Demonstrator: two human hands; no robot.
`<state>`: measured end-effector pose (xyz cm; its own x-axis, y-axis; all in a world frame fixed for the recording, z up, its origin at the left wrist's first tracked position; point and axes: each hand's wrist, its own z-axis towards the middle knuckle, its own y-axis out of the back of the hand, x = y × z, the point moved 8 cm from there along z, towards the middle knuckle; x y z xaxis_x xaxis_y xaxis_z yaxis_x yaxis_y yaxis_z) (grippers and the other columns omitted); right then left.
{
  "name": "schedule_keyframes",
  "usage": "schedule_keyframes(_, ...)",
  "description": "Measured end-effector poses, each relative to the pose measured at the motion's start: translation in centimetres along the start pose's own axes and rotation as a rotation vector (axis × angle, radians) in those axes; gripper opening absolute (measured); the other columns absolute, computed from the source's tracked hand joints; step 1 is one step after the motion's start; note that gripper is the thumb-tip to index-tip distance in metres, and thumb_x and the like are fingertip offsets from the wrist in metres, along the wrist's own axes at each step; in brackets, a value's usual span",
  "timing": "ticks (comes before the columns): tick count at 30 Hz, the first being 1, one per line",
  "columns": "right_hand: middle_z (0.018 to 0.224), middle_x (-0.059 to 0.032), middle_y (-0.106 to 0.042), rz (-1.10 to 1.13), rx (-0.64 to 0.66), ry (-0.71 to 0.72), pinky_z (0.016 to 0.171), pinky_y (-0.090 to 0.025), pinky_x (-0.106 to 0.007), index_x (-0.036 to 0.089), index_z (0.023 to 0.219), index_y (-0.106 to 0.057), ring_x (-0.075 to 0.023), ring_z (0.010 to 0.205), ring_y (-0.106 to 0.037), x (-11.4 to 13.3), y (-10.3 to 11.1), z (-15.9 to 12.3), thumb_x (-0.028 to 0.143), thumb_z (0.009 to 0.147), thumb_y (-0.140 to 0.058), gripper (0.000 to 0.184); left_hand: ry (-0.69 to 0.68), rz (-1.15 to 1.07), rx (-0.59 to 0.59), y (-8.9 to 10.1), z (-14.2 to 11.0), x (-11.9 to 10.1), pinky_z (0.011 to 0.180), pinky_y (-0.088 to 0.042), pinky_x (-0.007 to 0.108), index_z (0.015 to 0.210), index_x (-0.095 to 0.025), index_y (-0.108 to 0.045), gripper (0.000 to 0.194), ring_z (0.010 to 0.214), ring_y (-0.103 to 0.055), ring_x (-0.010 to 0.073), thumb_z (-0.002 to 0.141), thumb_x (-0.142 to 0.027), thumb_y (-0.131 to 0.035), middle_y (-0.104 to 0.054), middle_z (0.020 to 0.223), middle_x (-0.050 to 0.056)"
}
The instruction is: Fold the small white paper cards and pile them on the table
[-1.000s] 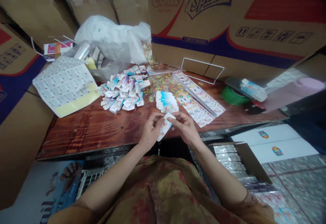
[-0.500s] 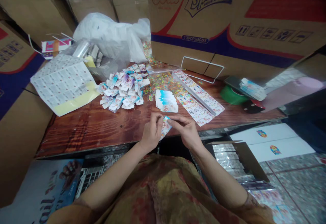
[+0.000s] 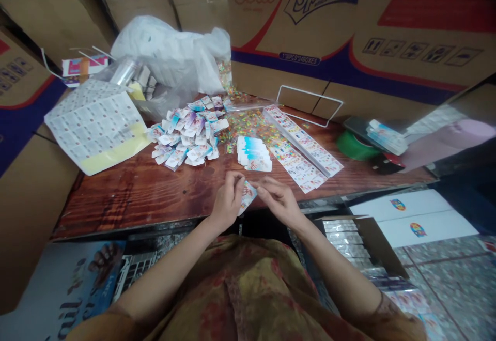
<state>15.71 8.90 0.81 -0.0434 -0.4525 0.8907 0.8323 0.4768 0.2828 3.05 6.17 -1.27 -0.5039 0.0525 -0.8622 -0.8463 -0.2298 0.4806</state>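
Both hands meet at the near edge of a reddish wooden table [image 3: 147,191]. My left hand [image 3: 227,201] and my right hand [image 3: 277,199] pinch a small printed card packet [image 3: 248,195] between their fingertips. Just beyond them lies a fanned stack of blue and white cards [image 3: 253,153]. To the left sits a heap of small folded packets [image 3: 189,137]. Tiny coloured pieces [image 3: 250,123] are scattered between the heap and long printed strips [image 3: 300,147].
A sheet of small labels [image 3: 95,126] lies at the table's left. A white plastic bag [image 3: 170,57] stands behind the heap. Large cartons [image 3: 349,31] wall in the back. A green tape roll [image 3: 354,145] sits right. An open box [image 3: 360,245] stands below right.
The packet between my hands has been folded smaller and drawn a little nearer to me. My fingers have closed tighter on it.
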Motion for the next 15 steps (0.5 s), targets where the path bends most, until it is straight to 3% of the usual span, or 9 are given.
schedule_keyframes(2,0.096,-0.0054,-0.064,-0.147,-0.005,0.008,0.082,-0.048,-0.033,0.022,0.113,-0.065,-0.0185,0.089,-0.061,-1.4,0.4,0.6,0.034,0.095,-0.046,0.029,0.019,0.017,-0.025,0.6,1.0,0.2,0.073,-0.044,0.026,0.098,-0.021,-0.044,0.016,0.080,-0.061,0.0161,0.094,-0.034,-0.036,-0.061,0.085,0.002)
schedule_keyframes(4,0.103,-0.0090,-0.063,-0.398,-0.113,0.008,0.087,-0.047,-0.038,0.020,0.119,-0.060,-0.0226,0.097,-0.059,-3.2,1.5,1.5,0.036,0.093,-0.049,0.033,0.021,0.020,-0.101,2.0,3.1,0.4,0.075,-0.045,0.027,0.101,-0.021,-0.044,0.017,0.081,-0.061,0.0163,0.094,-0.033,-0.036,-0.061,0.087,0.003)
schedule_keyframes(6,0.111,-0.0152,-0.059,-0.691,-0.142,0.003,0.092,-0.044,-0.046,0.015,0.122,-0.057,-0.0302,0.107,-0.052,-5.1,1.8,2.6,0.037,0.089,-0.055,0.040,-0.021,0.019,-0.206,4.3,6.3,0.3,0.078,-0.046,0.029,0.107,-0.021,-0.042,0.018,0.083,-0.062,0.0167,0.095,-0.031,-0.035,-0.062,0.090,0.004)
schedule_keyframes(8,0.115,-0.0189,-0.056,-0.892,-0.133,-0.035,0.089,-0.043,-0.051,0.014,0.121,-0.057,-0.0337,0.106,-0.049,-7.1,1.9,3.6,0.034,0.087,-0.057,0.040,-0.097,0.085,-0.319,7.2,9.9,-0.1,0.084,-0.046,0.033,0.114,-0.020,-0.041,0.022,0.091,-0.061,0.0188,0.093,-0.028,-0.038,-0.060,0.097,0.007)
schedule_keyframes(12,0.103,-0.0165,-0.057,-1.053,-0.098,-0.038,0.081,-0.045,-0.048,0.015,0.106,-0.063,-0.0313,0.094,-0.050,-8.8,1.7,4.7,0.031,0.085,-0.060,0.027,-0.165,0.376,-0.406,11.1,15.3,-0.7,0.100,-0.037,0.047,0.123,-0.019,-0.043,0.038,0.118,-0.050,0.0303,0.085,-0.020,-0.052,-0.049,0.124,0.015)
schedule_keyframes(15,0.100,-0.0154,-0.056,-1.059,-0.085,-0.031,0.081,-0.045,-0.046,0.015,0.099,-0.063,-0.0310,0.093,-0.049,-8.7,1.8,4.9,0.030,0.083,-0.063,0.022,-0.153,0.565,-0.441,11.5,14.9,-1.1,0.104,-0.028,0.056,0.121,-0.016,-0.049,0.040,0.129,-0.036,0.0390,0.081,-0.016,-0.055,-0.037,0.137,0.019)
